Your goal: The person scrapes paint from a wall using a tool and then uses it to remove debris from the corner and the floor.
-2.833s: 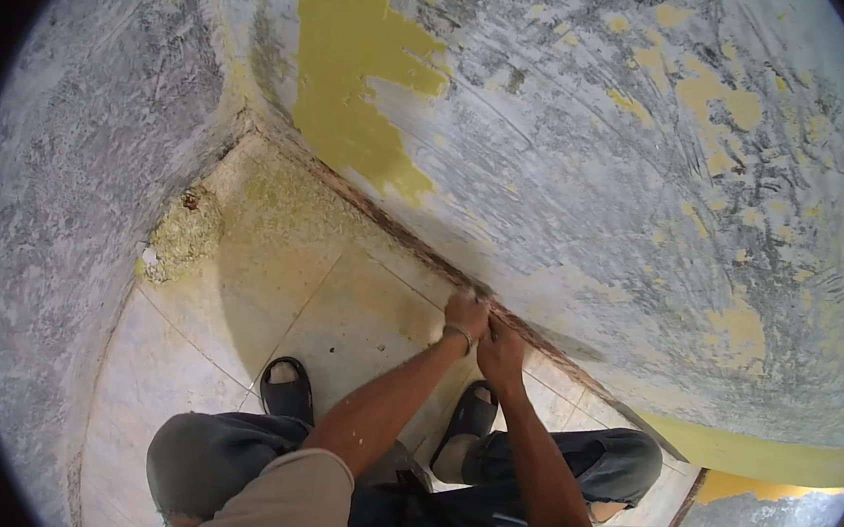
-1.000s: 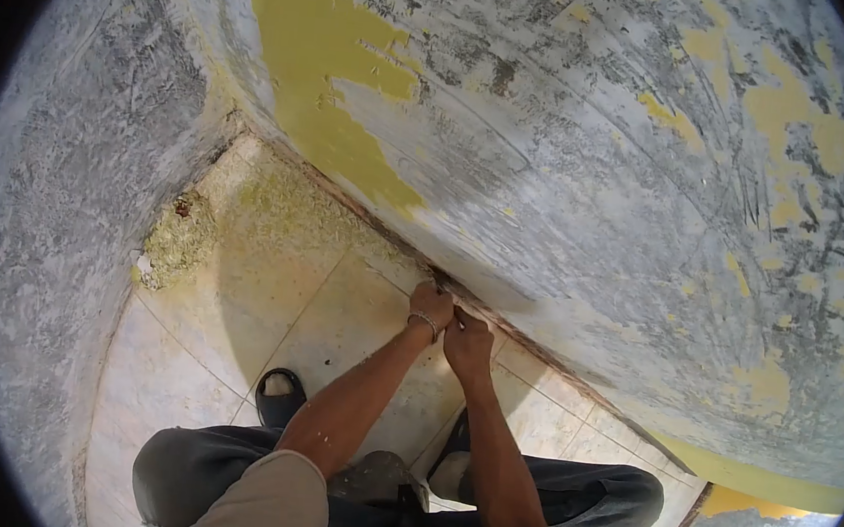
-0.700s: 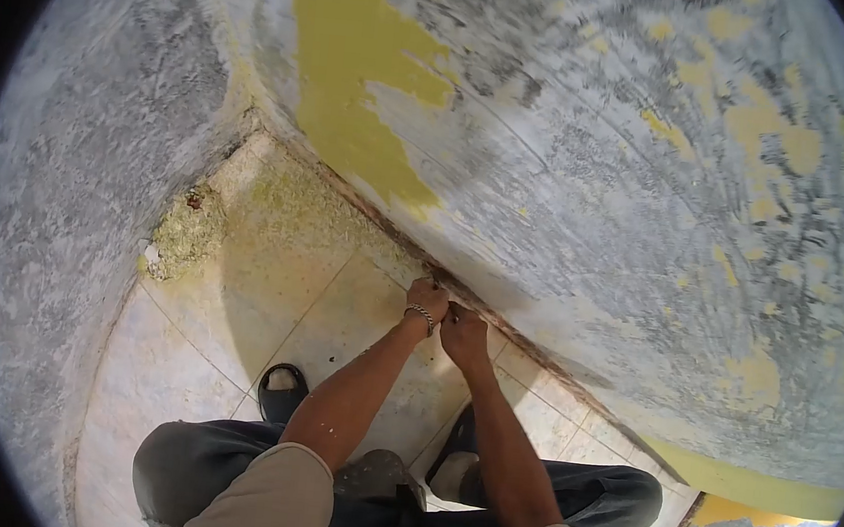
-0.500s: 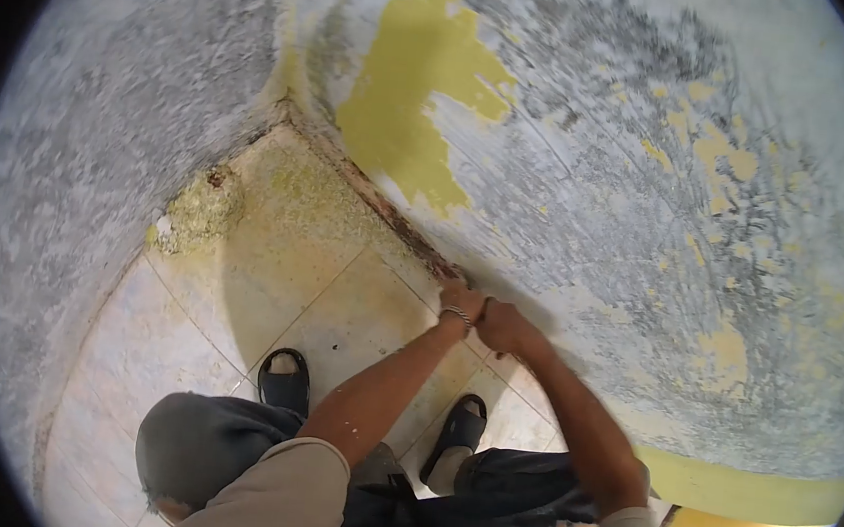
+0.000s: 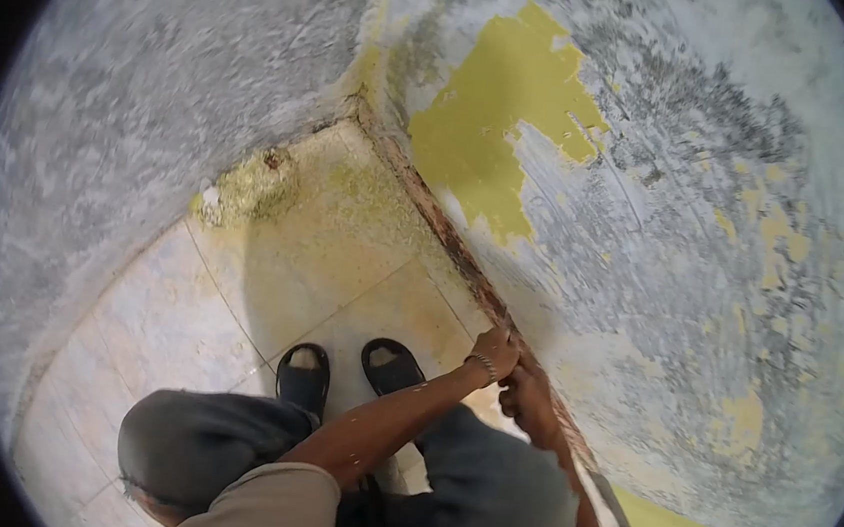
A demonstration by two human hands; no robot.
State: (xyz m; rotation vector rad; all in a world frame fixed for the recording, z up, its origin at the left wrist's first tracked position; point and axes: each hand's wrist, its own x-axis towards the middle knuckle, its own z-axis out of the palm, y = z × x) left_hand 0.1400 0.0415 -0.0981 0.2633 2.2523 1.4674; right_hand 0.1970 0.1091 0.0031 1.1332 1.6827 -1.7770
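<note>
My left hand point(image 5: 496, 352), with a chain bracelet at its wrist, is closed low against the foot of the right wall point(image 5: 622, 381). Just behind it, my right hand point(image 5: 528, 401) is curled into a grip, and the two hands nearly touch. Whatever they hold is hidden by the fingers and too small to make out. Beside both hands runs a rough reddish-brown strip point(image 5: 454, 241) along the joint between wall and floor.
Pale floor tiles point(image 5: 339, 296) lie under my dark sandals point(image 5: 304, 374). A heap of yellowish flakes point(image 5: 248, 188) rests by the left grey wall point(image 5: 156, 90). A patch of yellow-green paint point(image 5: 490, 119) remains on the scraped right wall.
My view has shifted, so the corner sits farther right. Both hands appear lower and farther right along the wall's foot. My right foot has come closer to my left.
</note>
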